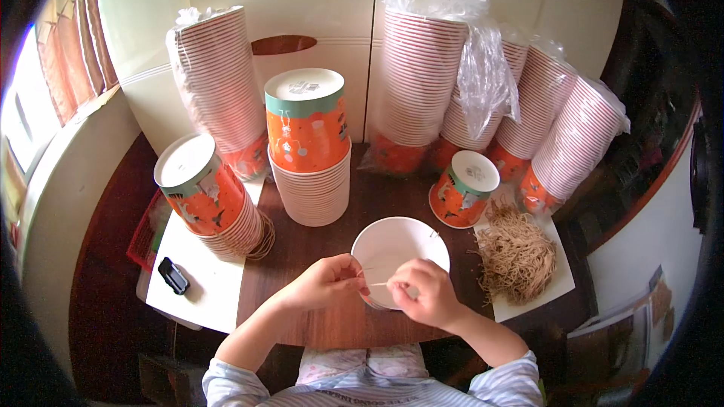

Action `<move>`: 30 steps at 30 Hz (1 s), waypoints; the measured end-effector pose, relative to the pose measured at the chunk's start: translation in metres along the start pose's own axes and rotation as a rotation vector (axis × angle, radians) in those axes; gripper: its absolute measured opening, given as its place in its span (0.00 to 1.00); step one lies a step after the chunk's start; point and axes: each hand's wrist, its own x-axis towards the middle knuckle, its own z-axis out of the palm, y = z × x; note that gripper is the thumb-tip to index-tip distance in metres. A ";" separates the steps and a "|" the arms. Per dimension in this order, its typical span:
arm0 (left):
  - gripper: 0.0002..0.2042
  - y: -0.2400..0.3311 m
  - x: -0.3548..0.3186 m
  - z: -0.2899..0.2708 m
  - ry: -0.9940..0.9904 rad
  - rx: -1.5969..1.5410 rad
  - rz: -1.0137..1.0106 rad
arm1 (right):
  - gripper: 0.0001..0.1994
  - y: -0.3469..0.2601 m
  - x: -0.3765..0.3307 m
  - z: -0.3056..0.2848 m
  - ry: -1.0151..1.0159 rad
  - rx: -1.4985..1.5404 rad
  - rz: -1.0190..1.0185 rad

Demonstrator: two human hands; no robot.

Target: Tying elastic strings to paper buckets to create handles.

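Note:
Between my two hands a thin pale string [379,284] is stretched over the mouth of a white-lined paper bucket [400,237]. The bucket stands upright at the table's near edge. My left hand [329,283] pinches the string on the left, its fingers closed. On the right, my right hand [424,292] is closed on the string too, with fingertips pressed together. A small dark mark shows on the bucket's far right rim, too small to make out. A tangled heap of tan strings [519,252] lies to the right, on white board.
Orange-and-green buckets stand upside down: a tall stack [308,136], a leaning stack [202,188] with string loops [262,237] at its base, and a smaller one [465,188]. Several plastic-wrapped bucket stacks [424,68] line the back. A black plastic case [173,276] lies left.

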 end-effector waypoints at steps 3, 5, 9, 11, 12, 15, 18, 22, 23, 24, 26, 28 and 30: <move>0.03 -0.004 -0.002 -0.002 0.024 -0.027 0.046 | 0.04 -0.013 -0.012 0.006 -0.092 -0.146 -0.155; 0.03 -0.001 -0.002 -0.001 0.017 -0.031 0.045 | 0.04 -0.019 -0.021 0.017 -0.182 -0.259 -0.224; 0.04 -0.006 -0.006 -0.001 0.062 0.001 0.049 | 0.07 -0.020 -0.022 0.025 -0.262 -0.366 -0.254; 0.05 -0.001 -0.009 0.001 0.093 0.123 0.030 | 0.10 -0.018 -0.014 0.023 -0.192 -0.218 -0.202; 0.06 0.001 -0.009 0.003 0.118 0.244 0.014 | 0.09 -0.015 -0.012 0.022 -0.183 -0.205 -0.138; 0.07 0.000 -0.007 0.003 0.114 0.326 0.050 | 0.09 -0.011 -0.004 0.026 -0.134 -0.149 -0.046; 0.08 -0.006 -0.006 0.004 0.133 0.361 0.086 | 0.08 -0.009 -0.004 0.031 -0.118 -0.098 0.031; 0.10 -0.001 -0.008 0.007 0.166 0.165 0.034 | 0.08 -0.009 -0.003 0.031 -0.102 -0.158 0.032; 0.11 -0.001 -0.009 0.007 0.168 0.036 0.043 | 0.09 -0.009 -0.003 0.031 -0.105 -0.200 -0.004; 0.13 -0.002 -0.008 0.006 0.168 -0.094 0.052 | 0.09 -0.009 -0.002 0.031 -0.107 -0.199 -0.004; 0.13 -0.012 -0.011 0.006 0.228 -0.098 0.099 | 0.09 -0.008 0.000 0.032 -0.074 -0.141 0.031; 0.11 -0.023 -0.017 0.009 0.366 0.074 0.153 | 0.09 -0.003 -0.001 0.033 -0.063 -0.065 0.109; 0.08 -0.022 -0.028 0.020 0.541 0.414 0.130 | 0.11 0.001 -0.002 0.033 -0.069 0.029 0.212</move>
